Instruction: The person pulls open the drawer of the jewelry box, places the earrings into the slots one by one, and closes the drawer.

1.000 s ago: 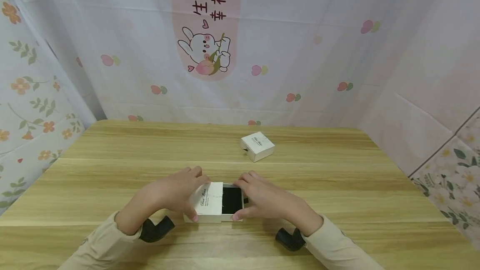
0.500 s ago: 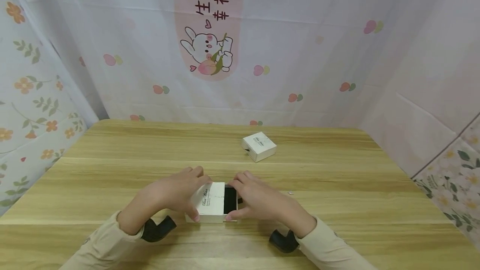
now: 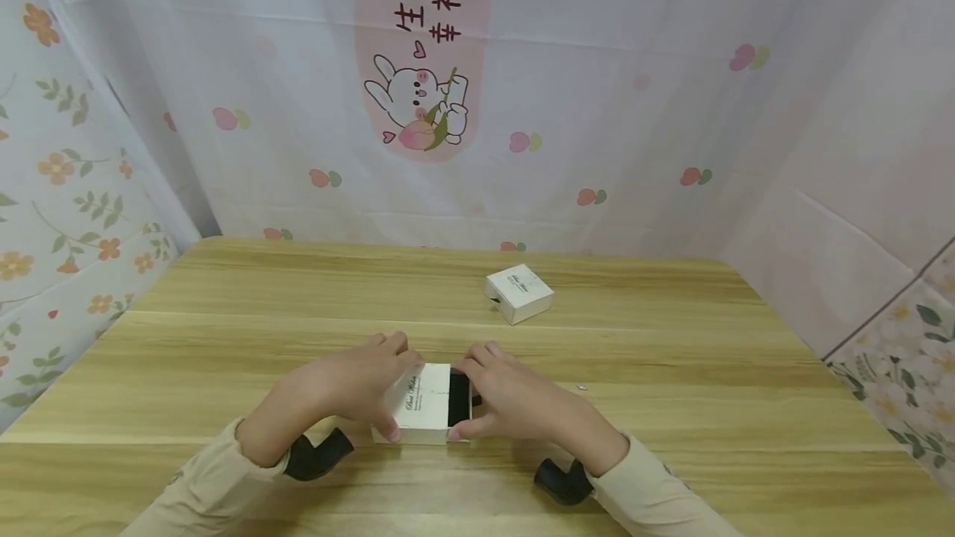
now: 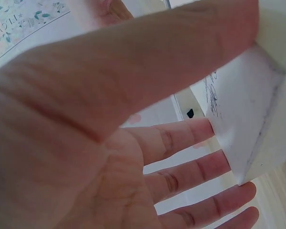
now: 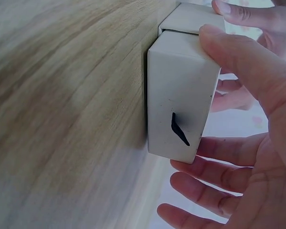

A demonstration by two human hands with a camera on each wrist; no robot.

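A white slide-out gift box with black lettering lies flat on the table. My left hand [image 3: 343, 388] grips its outer sleeve [image 3: 429, 398] at the left end, thumb on the near side and fingers on the far side. From the sleeve's right end the drawer [image 3: 459, 401] sticks out partway, its black lining showing. My right hand [image 3: 515, 398] pinches that drawer between thumb and fingers. In the right wrist view a black ribbon tab [image 5: 179, 130] shows on the drawer's end face. The drawer's inside is mostly hidden under the sleeve.
A second white box [image 3: 520, 293] of the same kind stands turned at an angle farther back on the wooden table [image 3: 298, 288]. A tiny pale scrap [image 3: 582, 386] lies to the right of my right hand. Printed curtains [image 3: 634, 106] hang behind the table and along its sides.
My right hand has moved left with the drawer, so a narrower strip of black lining shows. The pale scrap has come into view. My left hand keeps its hold on the sleeve.
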